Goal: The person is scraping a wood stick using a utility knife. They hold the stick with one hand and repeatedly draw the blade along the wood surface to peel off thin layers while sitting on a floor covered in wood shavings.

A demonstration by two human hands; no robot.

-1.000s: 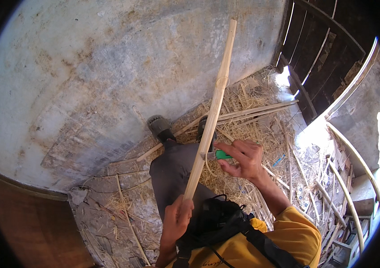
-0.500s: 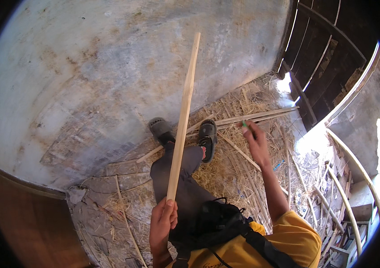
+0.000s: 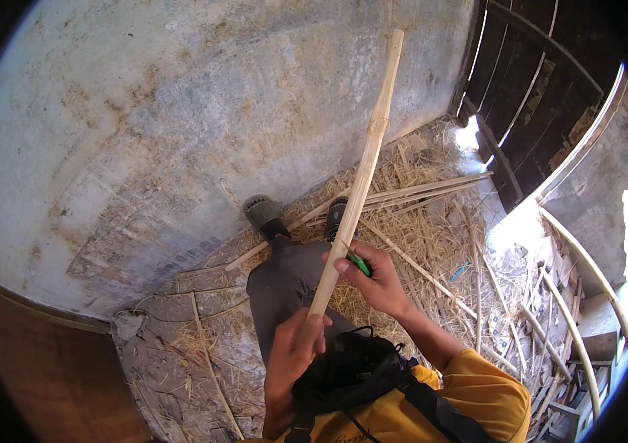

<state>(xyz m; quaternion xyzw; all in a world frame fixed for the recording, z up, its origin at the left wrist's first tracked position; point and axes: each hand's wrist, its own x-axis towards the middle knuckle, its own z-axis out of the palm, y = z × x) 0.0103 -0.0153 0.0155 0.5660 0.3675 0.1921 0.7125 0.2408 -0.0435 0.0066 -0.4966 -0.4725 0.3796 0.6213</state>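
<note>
A pale split bamboo strip slants up and away from me, with a node partway along it. Its near end sits in my left hand, fingers wrapped round it. My right hand is closed on a small green-handled knife and pressed against the strip farther up, thumb on its face. Most of the blade is hidden by the strip and fingers. Below the strip are my dark trousers and black shoes.
Straw-like shavings litter the floor. More bamboo strips lie beyond my feet, and curved poles stand at right. A stained wall rises ahead, with dark wooden boards at far right and a brown panel at lower left.
My right hand has come in from the right with the knife and now meets the strip. The strip's far end has swung right, and my left hand has shifted slightly right.
</note>
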